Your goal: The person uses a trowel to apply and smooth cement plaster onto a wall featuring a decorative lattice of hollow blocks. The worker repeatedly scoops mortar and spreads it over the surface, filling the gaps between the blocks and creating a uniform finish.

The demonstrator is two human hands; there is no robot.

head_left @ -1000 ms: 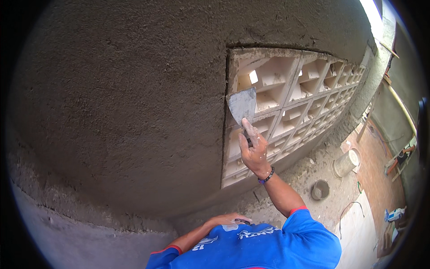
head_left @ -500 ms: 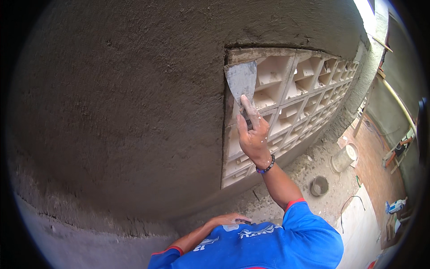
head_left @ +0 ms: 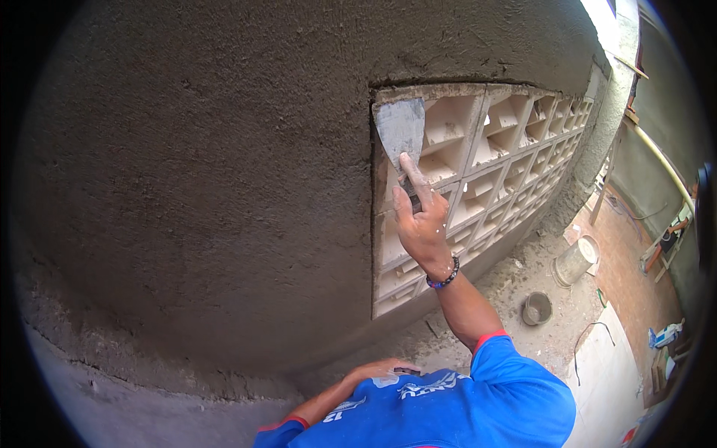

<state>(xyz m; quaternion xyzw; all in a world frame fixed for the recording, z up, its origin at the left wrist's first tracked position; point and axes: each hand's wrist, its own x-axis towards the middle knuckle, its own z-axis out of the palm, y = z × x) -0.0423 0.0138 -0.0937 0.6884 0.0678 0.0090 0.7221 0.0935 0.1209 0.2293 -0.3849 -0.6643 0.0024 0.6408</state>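
- A grey plastered wall fills most of the view; its rough wet-looking coat runs from the left edge across to a rectangular opening.
- A grid of pale ventilation blocks sits in that opening, its square cells receding toward the right; the upper left cell lies just behind the blade.
- A bare concrete floor stretches at the lower right, with mortar crumbs strewn near the foot of the wall.
- A blue shirt with a red-edged sleeve covers the person's chest and shoulder at the bottom of the picture.
- A white bucket stands on the floor well apart from the wall, and a smaller dark bucket stands near it, closer to the person.
- The right hand is raised against the block grid, fingers wrapped round a handle, the index finger stretched along it toward the blade; a beaded bracelet circles the wrist.
- The putty knife stands blade up, flat against the upper left corner of the grid, at the plaster's edge.
- The left hand rests low against the chest, its fingers hidden, so I cannot tell its state.
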